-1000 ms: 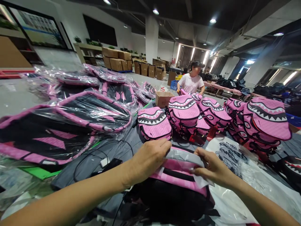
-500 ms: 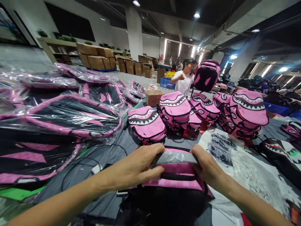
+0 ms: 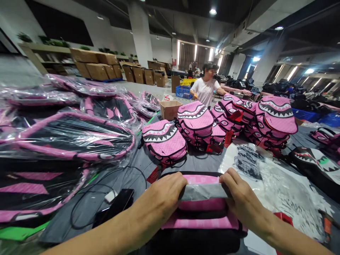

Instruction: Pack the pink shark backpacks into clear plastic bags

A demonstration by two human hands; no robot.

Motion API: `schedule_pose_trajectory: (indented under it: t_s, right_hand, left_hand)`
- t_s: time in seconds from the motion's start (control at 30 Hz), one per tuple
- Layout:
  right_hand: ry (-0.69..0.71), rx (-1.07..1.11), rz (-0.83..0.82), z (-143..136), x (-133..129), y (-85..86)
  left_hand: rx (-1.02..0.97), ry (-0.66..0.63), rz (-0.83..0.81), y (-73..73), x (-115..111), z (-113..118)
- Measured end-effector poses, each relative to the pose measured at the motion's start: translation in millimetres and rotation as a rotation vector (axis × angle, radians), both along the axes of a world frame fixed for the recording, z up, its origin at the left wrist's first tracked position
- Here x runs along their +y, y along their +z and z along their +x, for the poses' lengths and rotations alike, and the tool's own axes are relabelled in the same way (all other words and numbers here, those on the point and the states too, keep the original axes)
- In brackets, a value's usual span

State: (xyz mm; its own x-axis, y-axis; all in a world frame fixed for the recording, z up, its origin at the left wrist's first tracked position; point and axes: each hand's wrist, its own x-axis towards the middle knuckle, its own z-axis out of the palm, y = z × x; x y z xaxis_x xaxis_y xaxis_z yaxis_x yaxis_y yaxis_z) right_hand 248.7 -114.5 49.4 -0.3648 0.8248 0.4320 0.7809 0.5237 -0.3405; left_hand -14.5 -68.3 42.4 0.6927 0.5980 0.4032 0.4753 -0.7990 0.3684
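Right now both hands press on a folded grey wrap (image 3: pixel 202 191) laid across the top edge of a pink and black backpack (image 3: pixel 202 216), which lies flat on the dark table (image 3: pixel 196 163) directly in front of the person; the left hand (image 3: pixel 164 196) has its fingers curled narrow over the wrap's left end, the right hand (image 3: pixel 240 198) likewise clamps the right end, thumbs tucked beneath. Judging from this grip, the wrap is thin and slick, so it could slide off the backpack's rounded edge or crumple if one hand pulls harder than the other; uneven tension might also tear it. Just left of the backpack lie a black phone (image 3: pixel 114 209) and a looping black cable (image 3: pixel 106 184); an elbow sweeping out could snag the cable and drag the phone. Right of the backpack a printed plastic bag (image 3: pixel 265 177) covers the table, slippery under anything pushed onto it. Beyond the backpack stand shark-mouth backpacks (image 3: pixel 195 122) in a leaning pile; a shove forward could topple them. Left of the backpack, bagged backpacks (image 3: pixel 77 136) are heaped. Far beyond, a person in a white shirt (image 3: pixel 205 90) handles another one.
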Motion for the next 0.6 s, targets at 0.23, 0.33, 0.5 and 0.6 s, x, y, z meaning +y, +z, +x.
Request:
schedule_pose_trajectory:
  t_s: [0.23,0.33,0.5,0.6]
  right_hand:
    - [0.037,0.059,-0.165,1.8,-6.6,10.0]
    - [-0.017,0.043,0.039,2.3,-5.0,-3.6]
    - [0.111,0.142,0.021,3.1,-20.8,-0.6]
    - [0.111,0.183,-0.284,6.8,-22.3,21.5]
  left_hand:
    - [-0.041,0.126,0.125,11.4,10.4,19.5]
    - [0.017,0.084,0.071,24.4,1.3,20.4]
    - [0.005,0.201,0.502,9.5,-23.5,15.6]
    - [0.006,0.167,0.551,-6.7,-35.6,8.3]
